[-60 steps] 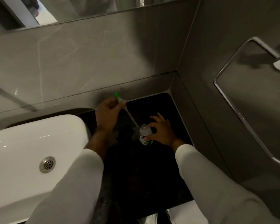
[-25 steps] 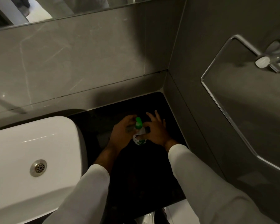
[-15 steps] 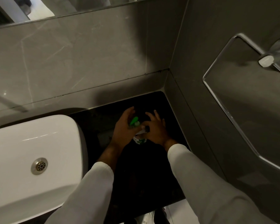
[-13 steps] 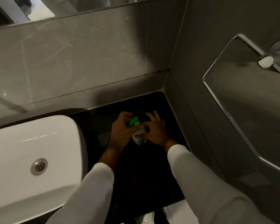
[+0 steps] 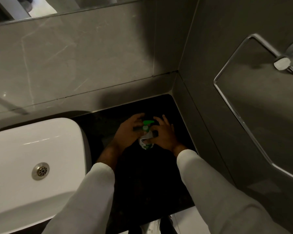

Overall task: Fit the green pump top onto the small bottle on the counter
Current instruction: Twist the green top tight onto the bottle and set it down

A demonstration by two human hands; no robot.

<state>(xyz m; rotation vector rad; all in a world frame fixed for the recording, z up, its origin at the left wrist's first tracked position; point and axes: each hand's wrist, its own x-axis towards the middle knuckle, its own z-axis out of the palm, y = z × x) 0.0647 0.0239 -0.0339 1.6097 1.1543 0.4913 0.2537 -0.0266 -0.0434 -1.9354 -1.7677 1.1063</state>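
Observation:
A small pale bottle (image 5: 145, 141) with a green and white label stands upright on the black counter (image 5: 142, 183), near the back corner. The green pump top (image 5: 147, 124) sits on the bottle's neck, its nozzle pointing right. My left hand (image 5: 128, 132) wraps around the pump's collar from the left. From the right, my right hand (image 5: 162, 134) grips the bottle's body, thumb across the label. The dip tube is hidden inside the bottle.
A white basin (image 5: 29, 159) with a metal drain (image 5: 40, 171) fills the left side. Grey tiled walls (image 5: 91, 61) close the counter at the back and right. A chrome towel ring (image 5: 243, 115) hangs on the right wall. The counter's front edge lies below my sleeves.
The pump was lifted with its tube in the bottle 2.4 s ago; it now sits down on the neck. Since then its nozzle has turned rightward under my left hand.

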